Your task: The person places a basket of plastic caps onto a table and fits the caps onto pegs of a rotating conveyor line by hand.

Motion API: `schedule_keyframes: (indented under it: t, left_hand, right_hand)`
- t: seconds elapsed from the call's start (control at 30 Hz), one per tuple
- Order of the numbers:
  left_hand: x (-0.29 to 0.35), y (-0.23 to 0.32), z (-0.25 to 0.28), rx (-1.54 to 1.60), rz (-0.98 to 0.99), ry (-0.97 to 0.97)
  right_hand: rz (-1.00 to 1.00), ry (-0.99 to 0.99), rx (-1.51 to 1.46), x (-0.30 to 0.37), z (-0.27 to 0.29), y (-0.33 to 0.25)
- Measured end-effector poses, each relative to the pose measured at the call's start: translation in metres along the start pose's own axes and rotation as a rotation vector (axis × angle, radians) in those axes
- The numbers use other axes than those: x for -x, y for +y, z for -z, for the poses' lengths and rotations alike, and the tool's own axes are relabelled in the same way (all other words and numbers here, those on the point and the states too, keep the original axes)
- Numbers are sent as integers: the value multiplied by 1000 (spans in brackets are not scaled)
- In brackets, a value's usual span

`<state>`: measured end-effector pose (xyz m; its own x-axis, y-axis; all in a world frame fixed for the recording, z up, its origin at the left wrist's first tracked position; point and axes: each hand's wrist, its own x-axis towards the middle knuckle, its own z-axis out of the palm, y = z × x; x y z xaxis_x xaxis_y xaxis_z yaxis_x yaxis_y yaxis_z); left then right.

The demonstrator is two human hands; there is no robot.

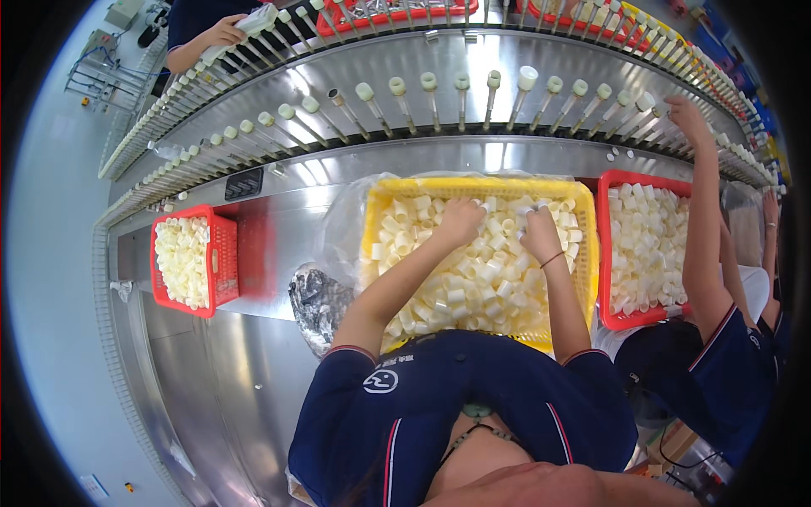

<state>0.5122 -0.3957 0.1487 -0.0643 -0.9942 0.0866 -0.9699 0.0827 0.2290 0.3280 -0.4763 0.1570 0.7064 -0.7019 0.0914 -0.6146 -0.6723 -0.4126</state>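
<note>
Both hands are digging into the pale caps point(473, 279) heaped in the yellow basket point(477, 188). The left hand point(460, 221) is curling knuckles-up over the pile at the basket's far edge, fingers buried, so whether it is clutching any caps cannot be told. The right hand point(538, 235) is lying just beside it, fingers bent around what looks like a cap or two, though the hold is too small to make out surely. The caps are too many to count; they are filling the basket nearly to the rim.

Two red baskets are flanking the yellow one: one red basket point(223, 253) to the left, well apart, and one red crate point(605, 253) just to the right, each holding the same pale caps. All three are sitting on a steel bench point(253, 355).

Beyond them a curved conveyor point(439, 55) is carrying two rows of slanted pins point(431, 100), many of them wearing caps.

A co-worker's arm point(705, 220) on the right is reaching up to the pins. Another person's hand point(224, 32) is working at the far side, top left.
</note>
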Motion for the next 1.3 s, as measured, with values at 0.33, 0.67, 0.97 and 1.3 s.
schedule_keyframes:
  t: [0.33, 0.67, 0.97, 1.3]
  left_hand:
    - [42, -29, 45, 671, 303, 606]
    - [11, -82, 134, 441, 316, 1196]
    - [-56, -99, 180, 84, 201, 944]
    - [34, -7, 44, 49, 302, 63]
  right_hand:
    - [59, 491, -560, -46, 45, -56]
    - [-37, 642, -115, -176, 112, -65]
    - [-145, 477, 121, -139, 140, -62]
    - [57, 97, 122, -8, -41, -58]
